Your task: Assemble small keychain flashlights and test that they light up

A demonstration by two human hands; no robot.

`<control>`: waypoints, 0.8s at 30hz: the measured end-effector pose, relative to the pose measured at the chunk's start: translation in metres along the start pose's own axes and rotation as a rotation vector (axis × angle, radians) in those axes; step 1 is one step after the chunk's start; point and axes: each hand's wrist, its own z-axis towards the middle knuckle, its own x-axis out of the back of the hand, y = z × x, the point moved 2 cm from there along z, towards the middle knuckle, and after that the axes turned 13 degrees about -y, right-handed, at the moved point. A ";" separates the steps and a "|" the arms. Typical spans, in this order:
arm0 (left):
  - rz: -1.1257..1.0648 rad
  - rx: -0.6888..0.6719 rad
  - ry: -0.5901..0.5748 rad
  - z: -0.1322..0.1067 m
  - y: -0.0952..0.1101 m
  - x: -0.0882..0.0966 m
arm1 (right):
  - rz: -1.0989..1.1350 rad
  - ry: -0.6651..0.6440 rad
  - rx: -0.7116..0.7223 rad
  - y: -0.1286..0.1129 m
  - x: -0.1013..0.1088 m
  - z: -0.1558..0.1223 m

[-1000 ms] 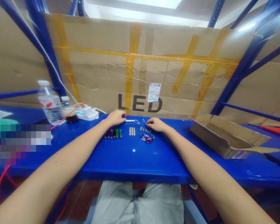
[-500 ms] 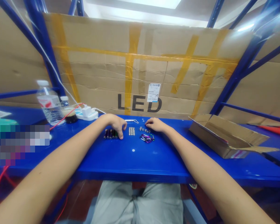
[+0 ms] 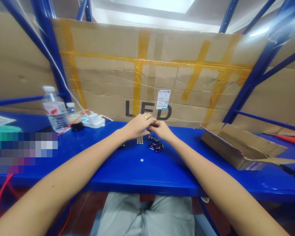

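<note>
The small green piece is up off the table, where the fingertips of both hands meet, and is mostly covered, so its shape cannot be made out. The right hand appears to pinch it between thumb and bent fingers; the left hand arches over it, thumb lower, and whether it grips cannot be told. Such a small part is best worked with one hand holding firm while the other turns or presses lightly, staying low over the table so a slip falls harmlessly. Under the hands lie the metal discs in rows, with loose silver bits and carabiners to their right; lifted wrists would spare them a knock. The tubes are largely hidden by the left forearm. Farther right sits the open box; far left, a bottle.
</note>
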 end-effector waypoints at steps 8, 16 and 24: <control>-0.203 0.335 -0.202 -0.015 -0.041 -0.028 | -0.125 0.149 -0.116 0.027 0.019 0.005; -0.352 0.393 -0.328 -0.021 -0.064 -0.047 | -0.289 0.136 -0.162 0.024 0.019 0.004; -0.248 0.525 -0.457 -0.027 -0.075 -0.035 | -0.258 0.124 -0.145 0.020 0.015 0.002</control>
